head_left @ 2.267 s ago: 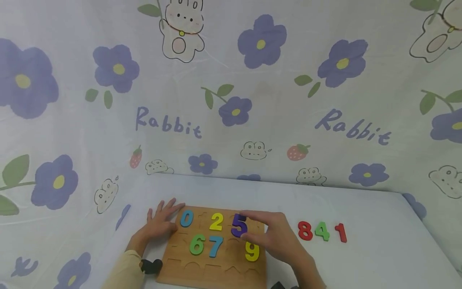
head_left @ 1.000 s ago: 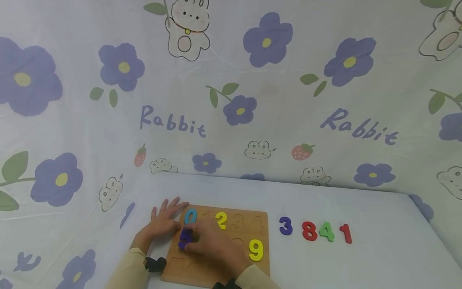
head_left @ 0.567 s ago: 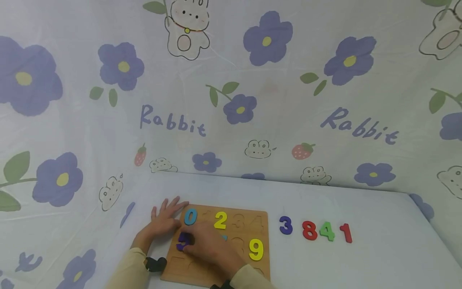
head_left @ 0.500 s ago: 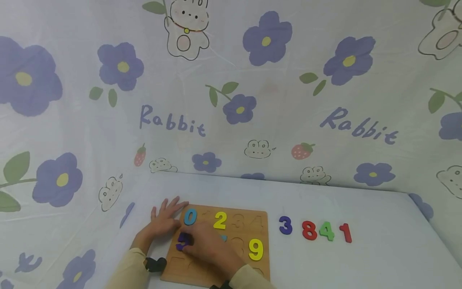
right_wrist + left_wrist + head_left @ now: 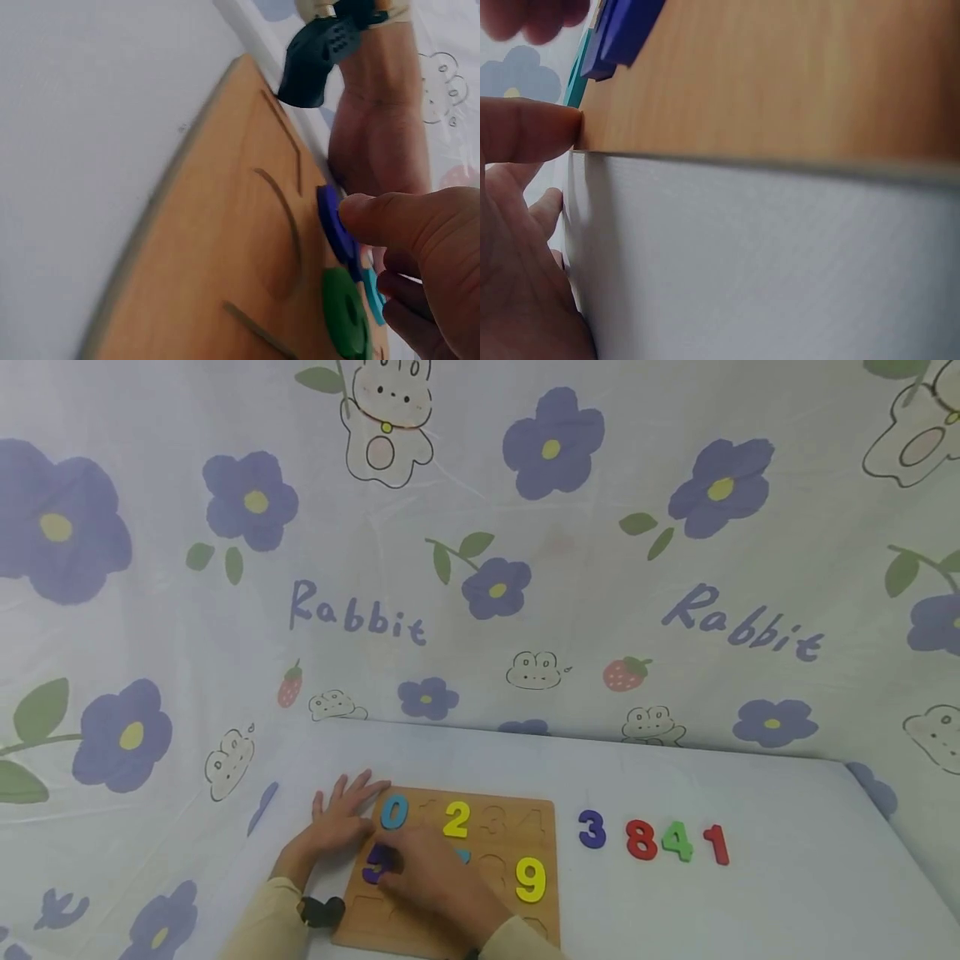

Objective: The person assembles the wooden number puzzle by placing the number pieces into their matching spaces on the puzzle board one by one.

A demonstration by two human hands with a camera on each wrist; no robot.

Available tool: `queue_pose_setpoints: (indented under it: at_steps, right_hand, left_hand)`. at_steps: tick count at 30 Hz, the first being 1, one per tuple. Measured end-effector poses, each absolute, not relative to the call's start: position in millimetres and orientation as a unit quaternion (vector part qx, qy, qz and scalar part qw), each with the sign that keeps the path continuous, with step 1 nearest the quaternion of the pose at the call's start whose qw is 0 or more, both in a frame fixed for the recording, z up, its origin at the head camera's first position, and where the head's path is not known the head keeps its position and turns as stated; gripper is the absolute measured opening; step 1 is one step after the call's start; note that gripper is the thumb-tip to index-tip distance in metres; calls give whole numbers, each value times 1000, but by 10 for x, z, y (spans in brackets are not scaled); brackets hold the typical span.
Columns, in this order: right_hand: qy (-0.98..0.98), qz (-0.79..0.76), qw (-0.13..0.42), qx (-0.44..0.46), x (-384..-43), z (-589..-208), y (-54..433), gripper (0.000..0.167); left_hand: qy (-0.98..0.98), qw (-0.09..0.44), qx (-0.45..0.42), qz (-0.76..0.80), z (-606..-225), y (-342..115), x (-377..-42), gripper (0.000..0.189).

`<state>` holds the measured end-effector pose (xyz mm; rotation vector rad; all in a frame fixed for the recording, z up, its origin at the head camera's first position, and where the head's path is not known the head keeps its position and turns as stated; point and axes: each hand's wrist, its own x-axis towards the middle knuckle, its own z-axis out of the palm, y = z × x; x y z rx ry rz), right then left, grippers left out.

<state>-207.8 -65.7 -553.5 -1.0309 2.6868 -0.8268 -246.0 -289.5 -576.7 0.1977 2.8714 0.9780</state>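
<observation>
My right hand [image 5: 435, 868] reaches over the wooden number board [image 5: 360, 931], pinching a purple number 5 [image 5: 372, 864] at the left end of the second row. In the right wrist view, the thumb lies against the purple 5 [image 5: 337, 229], beside a green 6 [image 5: 343, 311]. Whether the 5 sits fully in its recess I cannot tell. With fingers spread, my left hand [image 5: 337, 822] rests at the board's upper left edge; in the left wrist view its thumb [image 5: 532, 131] touches that edge. My right hand hides the 6 and most of the blue 7 [image 5: 463, 857] in the head view.
On the board lie a blue 0 [image 5: 393, 812], a yellow 2 [image 5: 457, 820] and a yellow 9 [image 5: 531, 880]. Right of it, on the white table [image 5: 750, 910], stand in a row a purple 3 [image 5: 592, 829], red 8 [image 5: 642, 840], green 4 [image 5: 677, 842] and red 1 [image 5: 717, 844].
My right hand has carried the purple 5 from the board's upper right to the left end of the second row and lowered it there. My left hand has stayed at the board's edge.
</observation>
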Motion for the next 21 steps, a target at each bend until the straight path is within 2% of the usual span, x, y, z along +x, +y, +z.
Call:
queue_pose_setpoints:
  at_steps: [6, 10, 14, 21]
  right_hand:
    - [873, -329, 55, -357, -2096, -5499, -459, 51]
    - [862, -374, 90, -330, -2081, -5346, -227, 55]
    - [862, -382, 97, -320, -2064, -5174, 94, 55]
    - [856, -410, 69, -307, -2030, -4978, 834, 55]
  left_hand:
    - [946, 53, 63, 315, -5814, -2909, -2490, 75]
    - [948, 56, 58, 307, -5860, -2914, -2522, 75]
    - [948, 56, 59, 308, -5886, -2907, -2541, 75]
    - [949, 57, 58, 305, -5882, -2901, -2525, 78]
